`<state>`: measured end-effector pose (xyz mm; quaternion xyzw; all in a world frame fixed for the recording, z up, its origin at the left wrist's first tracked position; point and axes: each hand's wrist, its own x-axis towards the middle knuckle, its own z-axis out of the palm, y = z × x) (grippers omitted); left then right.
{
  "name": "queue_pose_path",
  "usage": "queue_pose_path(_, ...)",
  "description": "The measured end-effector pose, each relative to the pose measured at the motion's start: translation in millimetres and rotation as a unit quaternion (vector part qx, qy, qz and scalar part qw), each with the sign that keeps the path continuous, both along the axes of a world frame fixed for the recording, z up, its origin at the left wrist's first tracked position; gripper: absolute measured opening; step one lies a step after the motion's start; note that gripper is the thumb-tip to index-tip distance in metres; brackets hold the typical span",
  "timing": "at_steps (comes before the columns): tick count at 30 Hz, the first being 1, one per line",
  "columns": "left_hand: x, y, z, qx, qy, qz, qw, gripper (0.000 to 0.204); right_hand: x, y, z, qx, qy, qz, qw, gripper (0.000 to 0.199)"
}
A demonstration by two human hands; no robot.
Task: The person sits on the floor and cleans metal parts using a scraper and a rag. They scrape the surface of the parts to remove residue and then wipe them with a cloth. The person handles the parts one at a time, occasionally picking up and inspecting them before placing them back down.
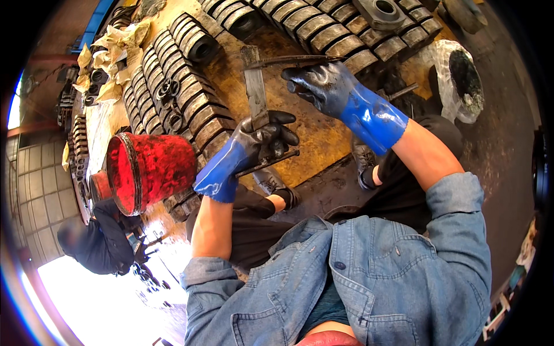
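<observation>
My left hand (259,138), in a blue glove with blackened fingers, is closed around the lower end of a flat grey metal bar (255,89) that points away from me. A dark rod (268,163) runs below this hand; I cannot tell whether it is gripped too. My right hand (317,86), in a matching glove, is curled closed, and what it holds is hidden by the fingers. A thin, slightly bent dark strip (291,60) lies along the top of the right hand and reaches the flat bar's upper part.
Rows of thick metal rings (190,98) stand left, with more stacked rings (323,34) beyond. A red bucket (173,167) lies tipped left. The yellow-brown board (311,138) is oily. A plastic bag (456,81) sits right. Another person (104,242) crouches far left.
</observation>
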<state>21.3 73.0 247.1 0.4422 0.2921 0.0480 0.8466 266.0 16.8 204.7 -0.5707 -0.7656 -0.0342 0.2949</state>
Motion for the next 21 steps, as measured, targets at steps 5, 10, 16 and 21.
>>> queue_pose_path(5, 8, -6, 1, 0.030, 0.022, -0.014, 0.999, 0.043, 16, 12, -28, -0.023, 0.087, -0.006, 0.996, 0.033)
queue_pose_path(10, 9, -6, -4, 0.035, 0.039, -0.036, 0.998, 0.041, 16, 16, -18, -0.007, 0.117, -0.041, 0.992, 0.041)
queue_pose_path(16, 14, -6, -3, 0.015, 0.035, 0.030, 0.999, 0.041, 25, 21, -35, -0.034, 0.053, -0.148, 0.987, 0.038)
queue_pose_path(21, 11, 9, -20, 0.089, 0.202, 0.139, 0.966, 0.037, 12, 12, -30, 0.003, -0.004, -0.129, 0.992, 0.038)
